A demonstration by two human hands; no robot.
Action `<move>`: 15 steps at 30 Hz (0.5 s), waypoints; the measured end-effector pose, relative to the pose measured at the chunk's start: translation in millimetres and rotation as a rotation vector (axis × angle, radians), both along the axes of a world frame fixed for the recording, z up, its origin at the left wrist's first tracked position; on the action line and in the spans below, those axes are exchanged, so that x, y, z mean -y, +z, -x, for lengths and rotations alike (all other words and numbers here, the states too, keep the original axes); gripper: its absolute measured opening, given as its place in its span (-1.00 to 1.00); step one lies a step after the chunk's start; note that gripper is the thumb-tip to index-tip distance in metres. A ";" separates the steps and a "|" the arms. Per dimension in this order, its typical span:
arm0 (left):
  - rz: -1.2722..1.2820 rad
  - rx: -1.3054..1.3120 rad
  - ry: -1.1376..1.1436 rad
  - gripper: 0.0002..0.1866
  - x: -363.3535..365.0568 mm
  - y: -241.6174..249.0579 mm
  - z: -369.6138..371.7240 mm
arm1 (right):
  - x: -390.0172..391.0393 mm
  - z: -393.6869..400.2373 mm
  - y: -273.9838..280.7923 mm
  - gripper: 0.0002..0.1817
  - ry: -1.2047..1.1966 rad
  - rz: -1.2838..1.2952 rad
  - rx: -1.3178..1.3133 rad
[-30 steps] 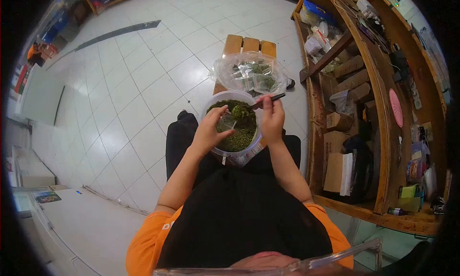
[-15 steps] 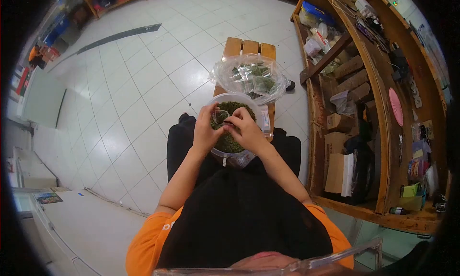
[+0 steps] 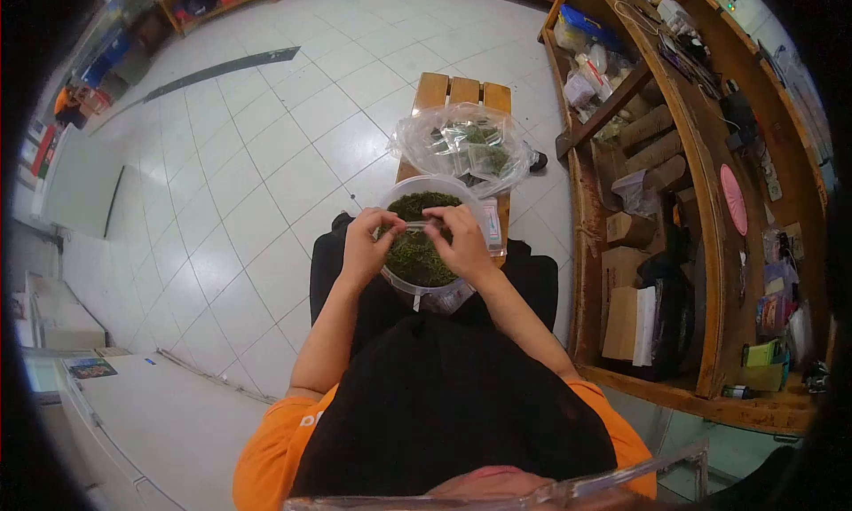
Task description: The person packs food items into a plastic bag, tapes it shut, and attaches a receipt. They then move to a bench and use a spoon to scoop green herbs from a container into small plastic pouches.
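Between my two hands a small clear plastic bag [image 3: 416,225] is stretched sideways over a round translucent tub [image 3: 387,198] of green moss [image 3: 421,261]. My left hand [image 3: 366,240] pinches its left edge between thumb and fingers. At the opposite edge, my right hand [image 3: 460,242] is closed with bent fingers. The see-through film is hard to make out against the moss. Just beyond the tub lies a large clear plastic bag [image 3: 417,147] with several small packets of green moss [image 3: 485,159] inside.
The tub stands at the near end of a slatted wooden bench [image 3: 432,91]. A small pale box [image 3: 493,222] lies right of it. Wooden shelving [image 3: 710,316] full of boxes and bags rises on the right. A white cabinet [image 3: 169,422] stands at lower left, on a tiled floor [image 3: 240,183].
My hands have moved apart, from close together to either side of the small bag, which is now drawn out in a straight line between them.
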State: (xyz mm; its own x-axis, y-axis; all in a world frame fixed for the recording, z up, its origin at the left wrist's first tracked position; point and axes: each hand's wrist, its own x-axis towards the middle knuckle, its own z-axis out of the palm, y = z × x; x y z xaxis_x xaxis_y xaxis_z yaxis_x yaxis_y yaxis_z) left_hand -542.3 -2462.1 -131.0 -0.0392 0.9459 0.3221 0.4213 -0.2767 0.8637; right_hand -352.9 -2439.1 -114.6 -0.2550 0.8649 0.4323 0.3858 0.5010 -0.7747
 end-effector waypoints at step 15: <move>-0.024 -0.173 -0.078 -0.92 4.5 22.3 -7.7 | -3.7 1.2 -17.0 -0.84 0.040 0.384 0.349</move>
State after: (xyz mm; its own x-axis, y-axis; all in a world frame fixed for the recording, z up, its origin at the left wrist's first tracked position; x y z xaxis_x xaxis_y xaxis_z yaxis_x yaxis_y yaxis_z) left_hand -534.6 -2466.6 -108.7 0.0917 0.9360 0.3398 0.5391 -0.3336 0.7734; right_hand -354.1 -2435.4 -131.6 -0.3632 0.9312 -0.0314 0.6408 0.2252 -0.7339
